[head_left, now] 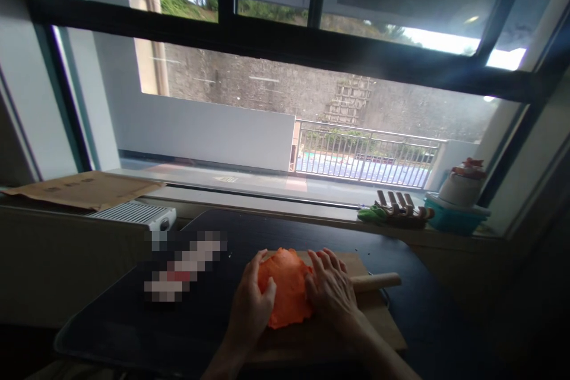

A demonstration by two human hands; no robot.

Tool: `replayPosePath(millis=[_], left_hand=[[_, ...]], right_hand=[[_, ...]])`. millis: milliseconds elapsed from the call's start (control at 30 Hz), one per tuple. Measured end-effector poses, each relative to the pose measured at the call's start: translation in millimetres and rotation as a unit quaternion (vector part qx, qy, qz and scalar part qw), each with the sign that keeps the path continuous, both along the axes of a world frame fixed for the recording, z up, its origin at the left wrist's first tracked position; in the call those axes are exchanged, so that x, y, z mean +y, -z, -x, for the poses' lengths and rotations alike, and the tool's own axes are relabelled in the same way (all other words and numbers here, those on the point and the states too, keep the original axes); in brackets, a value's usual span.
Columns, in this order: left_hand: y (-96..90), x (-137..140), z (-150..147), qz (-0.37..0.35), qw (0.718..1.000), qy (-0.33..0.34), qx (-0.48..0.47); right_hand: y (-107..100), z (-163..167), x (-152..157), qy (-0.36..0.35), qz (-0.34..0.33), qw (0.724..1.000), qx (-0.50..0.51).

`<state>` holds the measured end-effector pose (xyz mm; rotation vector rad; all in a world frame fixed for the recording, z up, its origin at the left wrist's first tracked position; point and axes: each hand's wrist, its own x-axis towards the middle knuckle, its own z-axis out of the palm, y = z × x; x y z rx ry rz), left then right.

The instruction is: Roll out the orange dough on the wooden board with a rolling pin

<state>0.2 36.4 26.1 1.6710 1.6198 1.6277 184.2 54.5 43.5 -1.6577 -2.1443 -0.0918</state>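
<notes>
A flattened, uneven-edged piece of orange dough (288,294) lies over a brown wooden board (378,323) on the dark table. My left hand (255,294) holds its left side, thumb on top and fingers curved along the edge. Opposite, my right hand (332,282) grips the right edge with its fingers bent; their undersides are hidden. Just beyond the right hand, a pale wooden rolling pin (376,281) rests across the board, partly covered by that hand.
The dark table (214,332) stands against a window sill. A pixelated patch (184,267) hides something at left. Flat cardboard (89,189) lies on a white radiator-like unit (142,214). On the sill sit a slotted rack (401,208) and a teal box (456,214) with a white container (463,184).
</notes>
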Motion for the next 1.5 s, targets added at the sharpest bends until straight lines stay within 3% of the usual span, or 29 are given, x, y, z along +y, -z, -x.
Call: replayPosePath(millis=[267,333,500,600,900,1000,1200,1267,1400,1500], left_hand=[[7.3,3,3,-0.01,1.0,-0.006,0.0],[7.6,3,3,-0.009,1.0,-0.008,-0.003],[3.2,2,2,0.0,1.0,-0.004,-0.01],[0.7,1,1,0.002,1.0,0.001,-0.017],[11.6,7,5,-0.014,0.999,0.002,-0.032],[12.4,8,5,-0.011,0.999,-0.003,-0.033],[5.0,5,2,0.009,0.999,-0.001,-0.043],[2.4,4,1,0.012,0.999,-0.002,-0.05],[-4.9,0,3,0.031,0.996,0.004,-0.084],[-12.0,-3,9,0.088,0.972,0.014,-0.22]], right_hand=[[-22,29,84,0.03,0.069,0.997,0.035],[-21,28,79,0.02,0.067,0.997,0.037],[-3,14,19,0.025,0.04,0.999,0.023],[1,12,1,0.039,0.032,0.999,0.015],[-25,32,83,0.043,0.105,0.993,0.03],[-23,30,77,0.037,0.103,0.994,0.032],[2,16,9,0.02,0.014,1.0,0.016],[6,15,-1,0.022,0.007,1.0,0.013],[-1,20,23,0.026,0.021,0.999,0.011],[-13,27,58,0.029,0.046,0.998,0.015]])
